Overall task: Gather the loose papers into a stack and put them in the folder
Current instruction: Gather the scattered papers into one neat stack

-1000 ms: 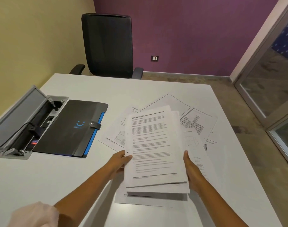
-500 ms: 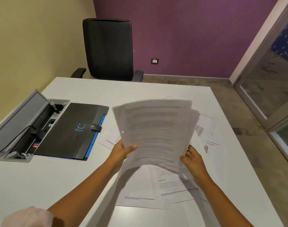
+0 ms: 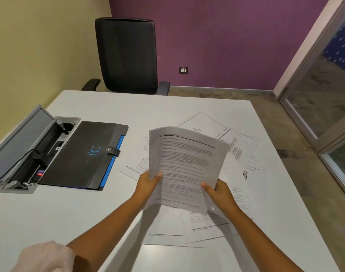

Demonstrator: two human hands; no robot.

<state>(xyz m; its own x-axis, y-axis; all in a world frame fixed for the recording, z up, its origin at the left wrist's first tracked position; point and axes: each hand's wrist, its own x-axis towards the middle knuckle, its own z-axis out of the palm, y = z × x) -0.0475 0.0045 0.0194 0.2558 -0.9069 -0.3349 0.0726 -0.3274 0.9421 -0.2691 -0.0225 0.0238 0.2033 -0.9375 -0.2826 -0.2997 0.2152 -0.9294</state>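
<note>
Both hands hold a bundle of printed papers [image 3: 184,165] tilted up above the white table [image 3: 128,107]. My left hand [image 3: 149,182] grips its left edge and my right hand [image 3: 219,190] grips its lower right corner. More loose sheets [image 3: 205,228] lie spread on the table under and behind the bundle, some at the back right [image 3: 204,123]. The black folder [image 3: 85,154], shut with a snap strap and showing a blue smile mark and blue edge, lies flat to the left of the papers.
An open grey cable box [image 3: 20,152] with a black cord is set into the table left of the folder. A black office chair [image 3: 126,55] stands at the table's far side. A glass door [image 3: 325,95] is on the right.
The bundle lay nearly flat over the other sheets a second ago; both hands have lifted it off the table and tilted it upright, uncovering the sheets beneath.
</note>
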